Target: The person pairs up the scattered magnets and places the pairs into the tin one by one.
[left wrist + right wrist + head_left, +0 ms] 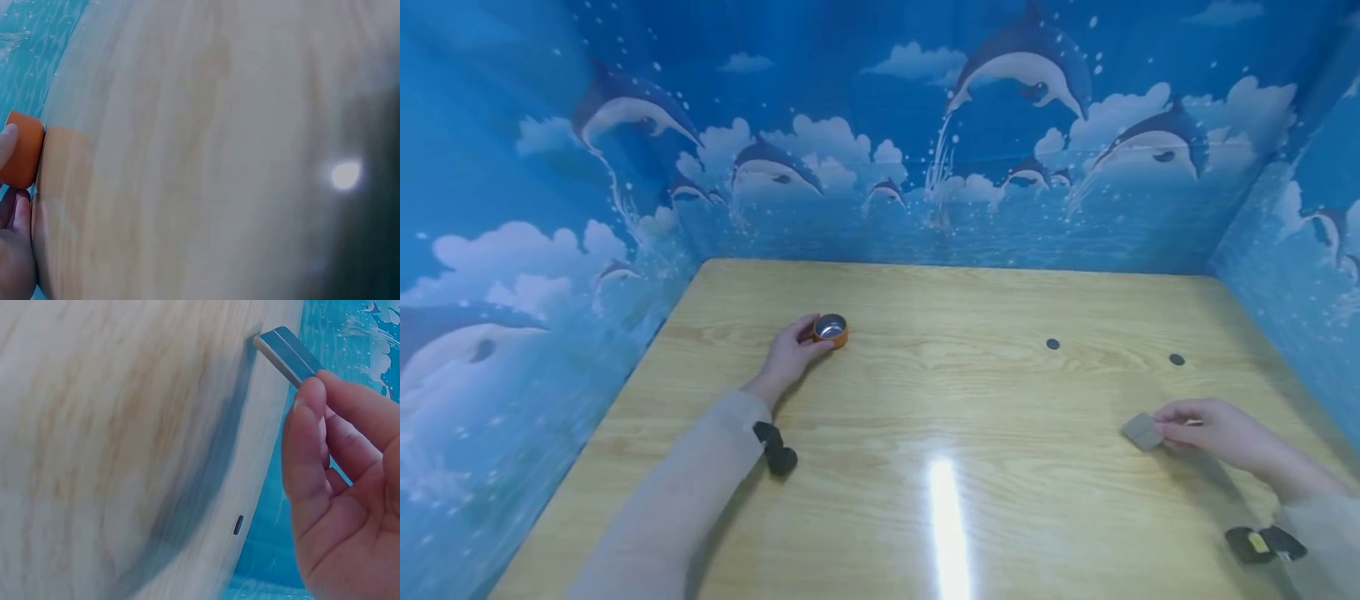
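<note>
Grey block (1142, 432) is pinched at its right side between thumb and fingers of the right hand (1228, 437). It projects leftward from the fingertips, tilted; in the right wrist view its face line runs away from them. Contact between block and table (962, 400) cannot be confirmed. Left disc (1052, 344) and right disc (1177, 360) lie flat beyond the block, toward the back edge, well apart from each other; right disc sits closer to the right edge. The right hand is the nearer to both. The left hand (786, 354) holds an orange cup (831, 332) by its side, mouth up, metal inside, toward the back-left corner and well apart from both discs.

Surface: pale wood-grain, with a bright glare streak (950, 529) toward the front. Room: a blue dolphin backdrop (850, 217) stands along the back, left and right edges.
</note>
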`<state>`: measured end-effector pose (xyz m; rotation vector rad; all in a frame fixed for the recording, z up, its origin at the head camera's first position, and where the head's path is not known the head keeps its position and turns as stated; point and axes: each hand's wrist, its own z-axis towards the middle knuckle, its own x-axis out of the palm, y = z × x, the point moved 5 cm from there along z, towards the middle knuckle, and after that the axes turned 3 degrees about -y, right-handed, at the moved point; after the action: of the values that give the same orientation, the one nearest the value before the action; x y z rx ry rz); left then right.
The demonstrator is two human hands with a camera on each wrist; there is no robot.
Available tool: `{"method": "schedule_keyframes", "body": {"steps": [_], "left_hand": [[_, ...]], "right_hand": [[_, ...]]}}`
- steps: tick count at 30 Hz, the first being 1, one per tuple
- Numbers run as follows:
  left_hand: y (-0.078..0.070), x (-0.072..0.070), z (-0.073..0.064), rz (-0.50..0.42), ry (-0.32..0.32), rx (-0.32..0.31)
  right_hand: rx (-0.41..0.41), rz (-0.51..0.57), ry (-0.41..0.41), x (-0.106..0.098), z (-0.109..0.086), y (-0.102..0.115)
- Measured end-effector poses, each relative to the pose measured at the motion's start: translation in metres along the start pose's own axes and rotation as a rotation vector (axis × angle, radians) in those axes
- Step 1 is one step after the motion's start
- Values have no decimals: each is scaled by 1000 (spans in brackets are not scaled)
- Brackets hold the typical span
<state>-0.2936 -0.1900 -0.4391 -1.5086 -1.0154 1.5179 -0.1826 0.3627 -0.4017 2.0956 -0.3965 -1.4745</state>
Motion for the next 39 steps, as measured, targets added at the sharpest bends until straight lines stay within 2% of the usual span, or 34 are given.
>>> {"method": "schedule_keyframes", "body": {"steps": [7,16,26,34,39], "left_hand": [[0,1,1,-13,18,-4],[1,2,0,3,46,-18],[-2,2,-3,12,39,-30],[-1,2,-2,8,45,-26],[-1,1,-3,14,48,-30]], "right_hand": [[10,34,-38,0,1,0],[45,220,-72,8,2,4],[60,395,-71,19,11,30],[59,407,-90,24,17,42],[30,527,-76,31,23,48]]}}
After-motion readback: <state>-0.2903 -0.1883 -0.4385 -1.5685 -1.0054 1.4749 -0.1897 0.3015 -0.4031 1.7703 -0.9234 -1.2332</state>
